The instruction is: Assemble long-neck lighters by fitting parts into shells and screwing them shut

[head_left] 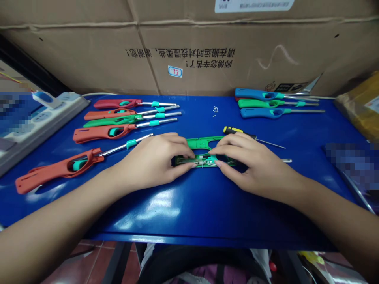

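An opened green lighter lies on the blue table, its inner parts showing. My left hand grips its left end between thumb and fingers. With thumb and fingertips, my right hand pinches the lighter's middle, around the teal trigger part. The metal tip pokes out to the right of that hand. Just behind lies the loose green shell half, close to the fingers of both hands. A black and yellow screwdriver rests behind my right hand, which covers part of it.
Several red and green long lighters lie at the left, one red lighter nearest me. Blue and green lighters are stacked at the back right. A cardboard box walls off the back. A power strip runs along the left edge.
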